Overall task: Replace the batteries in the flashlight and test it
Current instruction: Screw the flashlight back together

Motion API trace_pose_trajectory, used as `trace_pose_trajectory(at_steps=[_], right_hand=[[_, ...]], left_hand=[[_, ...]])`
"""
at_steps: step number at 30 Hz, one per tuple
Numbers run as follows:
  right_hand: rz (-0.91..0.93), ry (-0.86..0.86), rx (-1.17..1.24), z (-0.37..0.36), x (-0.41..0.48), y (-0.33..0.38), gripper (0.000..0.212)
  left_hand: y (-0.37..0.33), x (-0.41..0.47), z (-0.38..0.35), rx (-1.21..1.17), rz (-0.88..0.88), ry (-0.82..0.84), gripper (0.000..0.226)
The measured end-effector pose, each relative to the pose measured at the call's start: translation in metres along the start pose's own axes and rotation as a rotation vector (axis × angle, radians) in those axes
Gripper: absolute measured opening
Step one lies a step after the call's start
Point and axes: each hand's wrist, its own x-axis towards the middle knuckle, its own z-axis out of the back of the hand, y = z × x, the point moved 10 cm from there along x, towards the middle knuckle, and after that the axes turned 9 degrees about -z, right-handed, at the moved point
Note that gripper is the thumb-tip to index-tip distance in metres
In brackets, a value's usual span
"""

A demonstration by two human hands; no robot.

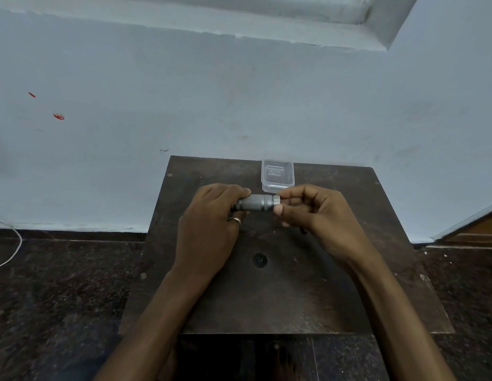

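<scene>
A short grey metal flashlight [256, 202] with a knurled body lies sideways in the air just above the dark wooden table [267, 298]. My left hand [212, 221] wraps around its left end, hiding that end. My right hand [311, 213] pinches the right end cap between thumb and fingers. No batteries are visible; a thin black cord hangs under the right hand.
A clear plastic container [278, 174] sits at the table's far edge, just behind the flashlight, against the pale blue wall. A round dark hole [260, 260] marks the table's middle. A white cable [11, 248] lies on the dark floor at left.
</scene>
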Motion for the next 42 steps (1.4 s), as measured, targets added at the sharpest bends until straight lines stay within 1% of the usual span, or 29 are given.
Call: trace_pose_trajectory(at_steps=[1, 2, 5, 6, 8, 10, 11, 13, 14, 16, 17, 19, 22, 23, 24, 26, 28, 29, 30, 31, 33, 35, 36, 38, 40, 41, 42], right_hand=[[-0.011, -0.001, -0.025, -0.001, 0.001, -0.002, 0.012], [-0.019, -0.011, -0.06, -0.003, 0.002, -0.004, 0.016], [-0.043, -0.095, -0.178, -0.005, 0.002, -0.008, 0.049], [-0.048, -0.128, -0.231, -0.004, 0.002, -0.008, 0.056], [-0.053, -0.171, -0.274, -0.003, 0.001, -0.007, 0.062], [-0.058, -0.177, -0.208, 0.002, 0.001, -0.008, 0.058], [-0.053, -0.155, -0.157, 0.004, 0.002, -0.009, 0.049], [-0.026, -0.05, -0.05, 0.003, 0.003, -0.007, 0.017], [-0.016, 0.012, -0.004, 0.001, 0.003, -0.006, 0.014], [0.001, 0.068, 0.013, 0.0, 0.002, -0.004, 0.032], [0.006, 0.064, -0.011, 0.0, 0.002, -0.004, 0.034], [0.006, 0.063, -0.043, -0.002, 0.002, -0.004, 0.031], [-0.018, 0.065, -0.075, -0.007, 0.002, -0.007, 0.011], [-0.03, 0.047, -0.09, -0.008, 0.001, -0.008, 0.018], [-0.044, 0.022, -0.122, -0.009, 0.001, -0.008, 0.03], [-0.06, -0.038, -0.224, -0.009, 0.002, -0.01, 0.048], [-0.073, -0.078, -0.257, -0.008, 0.003, -0.012, 0.059], [-0.078, -0.095, -0.235, -0.005, 0.003, -0.012, 0.06], [-0.073, -0.105, -0.212, -0.002, 0.003, -0.012, 0.056], [-0.06, -0.094, -0.178, -0.001, 0.003, -0.01, 0.045], [-0.029, -0.008, -0.093, -0.001, 0.003, -0.007, 0.014], [-0.014, 0.062, -0.057, -0.002, 0.003, -0.005, 0.027], [-0.008, 0.067, -0.073, -0.001, 0.002, -0.005, 0.03], [-0.002, 0.066, -0.085, -0.002, 0.003, -0.006, 0.024], [-0.028, 0.069, -0.1, -0.006, 0.003, -0.007, 0.009], [-0.035, 0.055, -0.13, -0.008, 0.002, -0.008, 0.016], [-0.043, 0.037, -0.176, -0.009, 0.002, -0.01, 0.028]], left_hand=[[-0.001, 0.0, 0.0, 0.0, -0.003, 0.0, 0.035], [-0.001, 0.0, 0.0, 0.001, -0.008, 0.002, 0.035], [-0.003, 0.001, -0.001, 0.021, -0.025, 0.013, 0.034], [-0.004, 0.001, -0.001, 0.028, -0.027, 0.015, 0.033], [-0.004, 0.001, 0.0, 0.038, -0.021, 0.016, 0.034], [-0.003, 0.001, -0.001, 0.044, -0.015, 0.018, 0.034], [-0.002, 0.0, -0.001, 0.045, -0.014, 0.018, 0.035], [-0.001, 0.0, 0.0, 0.048, -0.01, 0.012, 0.036], [0.0, 0.0, 0.0, 0.049, -0.007, 0.009, 0.036], [0.0, 0.0, 0.001, 0.048, -0.002, 0.009, 0.036], [0.0, 0.0, 0.0, 0.048, -0.003, 0.011, 0.036], [0.0, 0.0, -0.002, 0.05, -0.012, 0.02, 0.035], [0.0, 0.0, -0.002, 0.042, -0.017, 0.015, 0.035], [0.0, 0.0, -0.002, 0.04, -0.018, 0.013, 0.036], [0.0, 0.0, -0.002, 0.042, -0.019, 0.014, 0.036], [-0.001, 0.0, -0.003, 0.051, -0.025, 0.021, 0.035], [-0.001, 0.0, -0.004, 0.05, -0.027, 0.022, 0.034], [0.0, 0.0, -0.003, 0.047, -0.024, 0.019, 0.035], [0.0, 0.0, -0.003, 0.048, -0.02, 0.015, 0.035], [0.0, 0.0, -0.002, 0.051, -0.017, 0.012, 0.035], [0.0, 0.0, -0.001, 0.05, -0.016, 0.012, 0.035], [0.0, 0.0, -0.002, 0.044, -0.021, 0.018, 0.034], [0.0, 0.0, -0.002, 0.043, -0.024, 0.021, 0.034], [-0.001, 0.0, -0.003, 0.047, -0.025, 0.026, 0.033], [-0.002, 0.0, -0.002, 0.05, -0.028, 0.024, 0.034], [-0.003, 0.0, -0.002, 0.05, -0.031, 0.022, 0.034], [-0.003, 0.0, -0.002, 0.049, -0.033, 0.024, 0.035]])
